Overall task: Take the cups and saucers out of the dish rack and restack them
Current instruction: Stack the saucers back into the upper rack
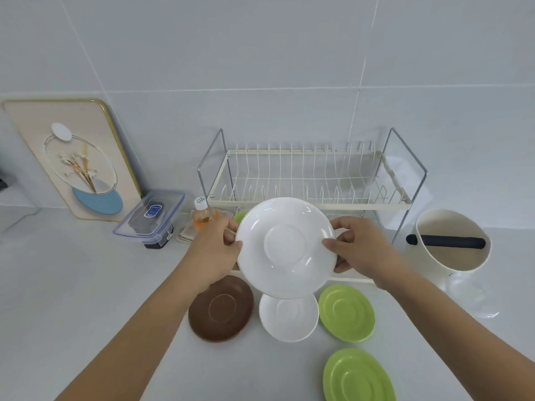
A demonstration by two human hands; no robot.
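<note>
While the left hand (212, 250) and right hand (357, 248) pinch its opposite edges, a white saucer (285, 247) hangs tilted before the dish rack (307, 180). Below it on the counter (86, 285) lie a brown saucer (221, 309), another white saucer (289, 318) and two green saucers (347, 312).

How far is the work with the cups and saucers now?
Done: four saucers lie on the counter, brown, white and two green, side by side, not stacked. The rack's upper tier looks empty.
In hand: the left hand and right hand hold a white saucer tilted.
Left: something green sits behind on the lower level; stacking remains. No cups show.
</note>
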